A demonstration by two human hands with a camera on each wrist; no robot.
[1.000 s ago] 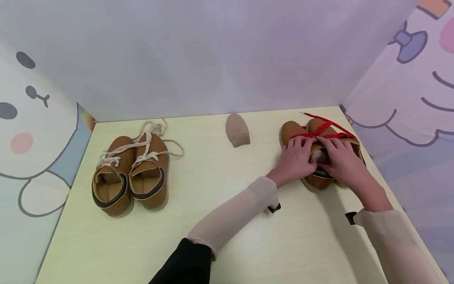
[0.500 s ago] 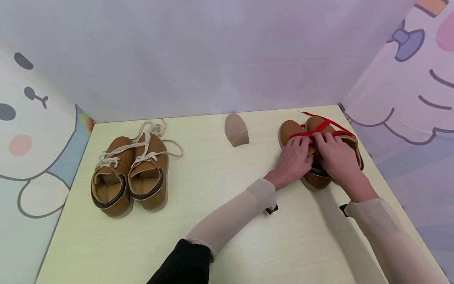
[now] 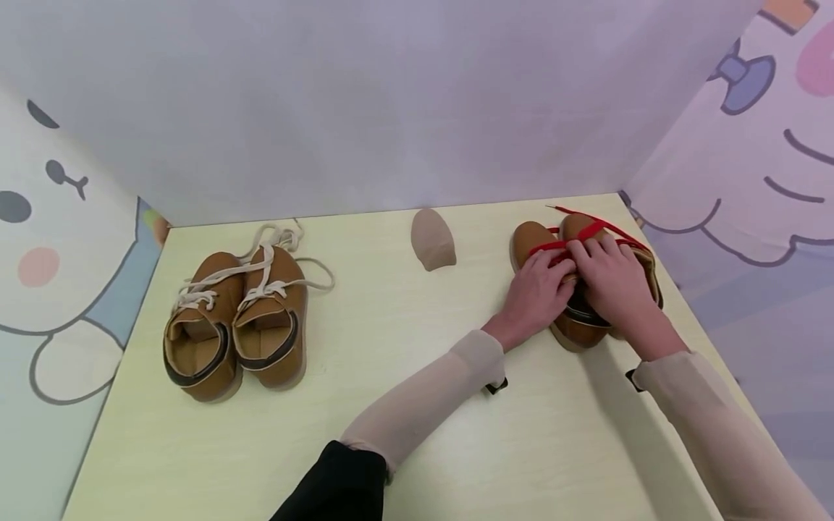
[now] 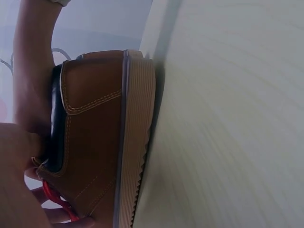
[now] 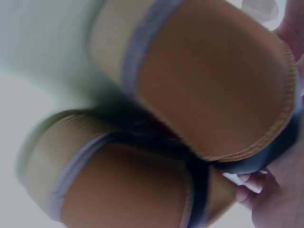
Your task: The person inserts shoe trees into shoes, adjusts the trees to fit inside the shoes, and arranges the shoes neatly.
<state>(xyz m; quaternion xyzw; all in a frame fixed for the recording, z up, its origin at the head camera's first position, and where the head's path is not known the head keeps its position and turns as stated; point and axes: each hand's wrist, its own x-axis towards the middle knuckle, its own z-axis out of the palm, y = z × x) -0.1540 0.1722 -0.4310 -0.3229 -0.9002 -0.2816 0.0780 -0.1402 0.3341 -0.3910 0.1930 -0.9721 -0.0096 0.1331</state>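
Observation:
A brown shoe with red shoelaces (image 3: 582,334) stands at the far right of the table, its heel toward me. My left hand (image 3: 529,295) grips its left side, fingers by the red lace and thumb at the opening. Across the opening lies my right hand (image 3: 615,284), its bent fingers holding the upper near the laces; its thumb is hidden in the head view. The mate shoe (image 3: 651,275) stands close on the right, partly covered by that hand. In the left wrist view the held shoe (image 4: 92,133) shows its ribbed sole flat on the table.
Two brown shoes with cream laces (image 3: 268,358) stand side by side at the left of the pale table (image 3: 391,362). A beige oval patch (image 3: 433,239) lies at the back middle. Cloth walls (image 3: 391,108) with cartoon prints enclose the back and sides.
My right hand has shifted left and slightly forward over the shoe's opening, covering more of it, its thumb now out of sight. The left hand stays almost in place.

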